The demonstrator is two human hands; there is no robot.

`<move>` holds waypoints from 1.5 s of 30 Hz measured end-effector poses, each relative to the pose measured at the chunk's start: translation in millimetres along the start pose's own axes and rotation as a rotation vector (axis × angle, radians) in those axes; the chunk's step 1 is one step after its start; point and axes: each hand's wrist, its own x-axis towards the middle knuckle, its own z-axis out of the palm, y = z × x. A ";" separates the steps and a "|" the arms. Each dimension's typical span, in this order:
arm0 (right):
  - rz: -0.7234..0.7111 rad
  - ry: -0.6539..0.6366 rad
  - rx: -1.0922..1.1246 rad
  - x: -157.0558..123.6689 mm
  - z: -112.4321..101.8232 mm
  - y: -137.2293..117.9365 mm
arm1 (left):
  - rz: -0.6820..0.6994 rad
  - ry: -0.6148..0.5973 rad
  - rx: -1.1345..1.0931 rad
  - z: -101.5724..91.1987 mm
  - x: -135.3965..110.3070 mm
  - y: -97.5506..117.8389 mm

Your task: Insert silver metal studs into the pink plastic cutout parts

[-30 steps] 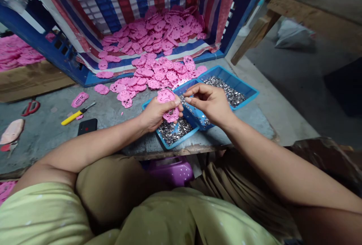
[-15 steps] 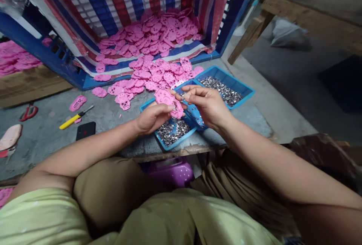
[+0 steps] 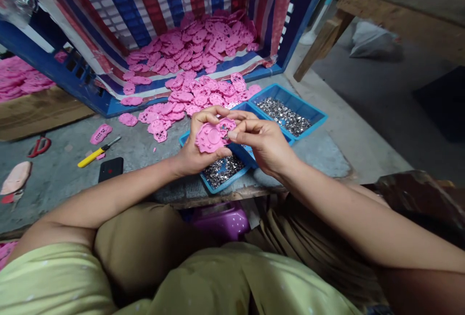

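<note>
Both hands have come up and in since a second ago. The pink piece point(image 3: 210, 136) sat low over the near blue tray point(image 3: 227, 184) back then; now it's lifted and turned face-up, just above that tray's far end.

My left hand point(image 3: 194, 152) has its fingers point(image 3: 203, 114) curled round the piece from behind. The right hand point(image 3: 267, 145) has thumb and forefinger pinched narrow on its right rim. There might be a tiny shiny bit between them, but it's too small to say for sure.

Handling-wise, I'd guess it's light, thin molded plastic or rubber with a bit of flex. It isn't fragile, though it has cutouts and bumps that snag. Holding it by the outer edge looks best, since that keeps the face clear.

Around the near tray:
- It's full of loose metal bits point(image 3: 221, 169) that look small and slippery, so they'd spill easily.
- A second blue tray point(image 3: 312, 127) of the same stuff is touching it on the far right.
- The pile of pink pieces point(image 3: 196, 99) lies just beyond it, spilling out of the blue crate point(image 3: 83, 89).
- Well off to its left on the counter point(image 3: 145, 145) are a yellow knife point(image 3: 96, 150), a black phone point(image 3: 111, 168) and red scissors point(image 3: 38, 145).

Nothing really blocks my hands, but the tray edge is right under my wrists and the tray sits near the counter's front edge.
</note>
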 end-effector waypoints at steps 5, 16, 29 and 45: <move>0.002 -0.012 -0.030 -1.3 1.2 -0.9 | 0.065 -0.019 0.047 0.1 0.4 -0.3; 0.005 -0.021 -0.015 -1.3 0.6 2.0 | 0.098 0.000 0.133 2.3 0.2 2.8; 0.023 -0.030 -0.016 1.5 0.0 4.0 | -0.072 0.074 -0.020 8.5 1.9 9.2; -0.028 0.012 0.011 -0.3 4.0 12.5 | -0.030 0.124 0.002 12.4 2.1 10.7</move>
